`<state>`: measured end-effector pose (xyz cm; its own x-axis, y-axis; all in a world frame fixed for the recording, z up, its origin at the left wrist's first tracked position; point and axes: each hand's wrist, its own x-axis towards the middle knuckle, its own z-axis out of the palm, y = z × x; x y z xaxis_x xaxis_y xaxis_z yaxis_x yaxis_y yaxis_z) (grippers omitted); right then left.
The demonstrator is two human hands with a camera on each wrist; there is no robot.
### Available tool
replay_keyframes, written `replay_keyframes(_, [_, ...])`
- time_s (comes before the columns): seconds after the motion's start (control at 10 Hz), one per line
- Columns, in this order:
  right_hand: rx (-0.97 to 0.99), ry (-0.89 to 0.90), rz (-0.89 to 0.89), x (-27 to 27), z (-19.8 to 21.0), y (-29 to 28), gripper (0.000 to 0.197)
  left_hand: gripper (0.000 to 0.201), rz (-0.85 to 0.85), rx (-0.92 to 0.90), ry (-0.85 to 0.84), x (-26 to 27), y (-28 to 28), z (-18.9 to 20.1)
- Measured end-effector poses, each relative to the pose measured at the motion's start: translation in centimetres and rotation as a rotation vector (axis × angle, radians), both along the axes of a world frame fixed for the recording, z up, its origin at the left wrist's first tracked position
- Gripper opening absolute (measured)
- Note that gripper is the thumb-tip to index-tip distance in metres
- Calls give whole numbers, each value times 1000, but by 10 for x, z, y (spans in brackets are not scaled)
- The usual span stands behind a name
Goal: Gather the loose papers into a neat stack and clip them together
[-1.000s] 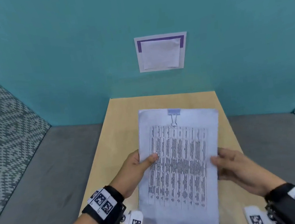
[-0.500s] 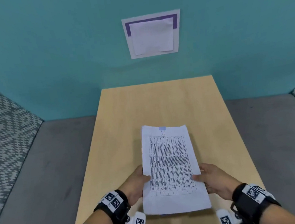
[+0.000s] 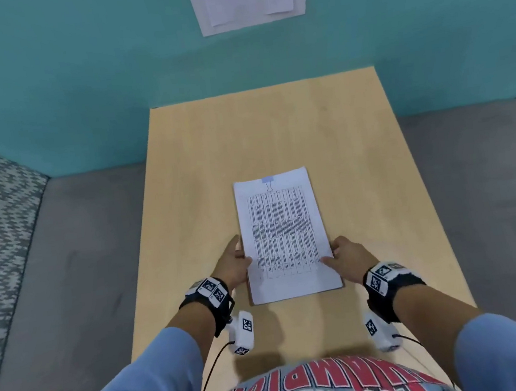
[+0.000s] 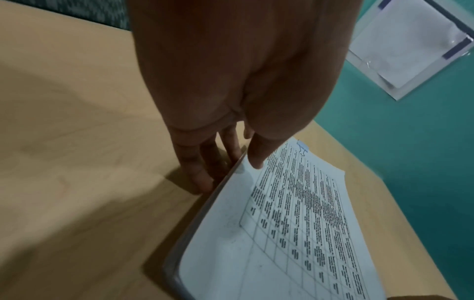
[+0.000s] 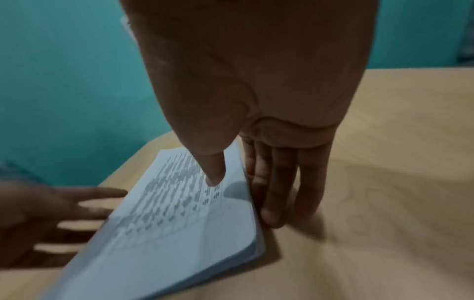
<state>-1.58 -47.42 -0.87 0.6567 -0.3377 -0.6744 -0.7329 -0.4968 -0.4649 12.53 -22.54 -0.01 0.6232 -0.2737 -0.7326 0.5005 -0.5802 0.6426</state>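
— Papers (image 3: 283, 234) are laid mid-desk (image 3: 181, 159), squared, a blue clip (image 3: 268, 180) fixed at the far edge so sheets stay together.

— Left hand (image 3: 231, 267) and right hand (image 3: 349, 257): fingers (image 5: 271, 194) tucked under the side edges, thumbs on top, apparently for lowering it flat.

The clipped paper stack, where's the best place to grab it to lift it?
Probably the stack by its long side edges near the bottom, one hand from each side, thumbs on top; the binder clip fastens only the far short edge, so the near end can fan.
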Motion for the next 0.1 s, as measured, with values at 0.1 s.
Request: replay_keyframes(0.1, [-102, 61, 114, -16, -4, -9, 39, 66, -57, 104, -92, -2, 22, -15])
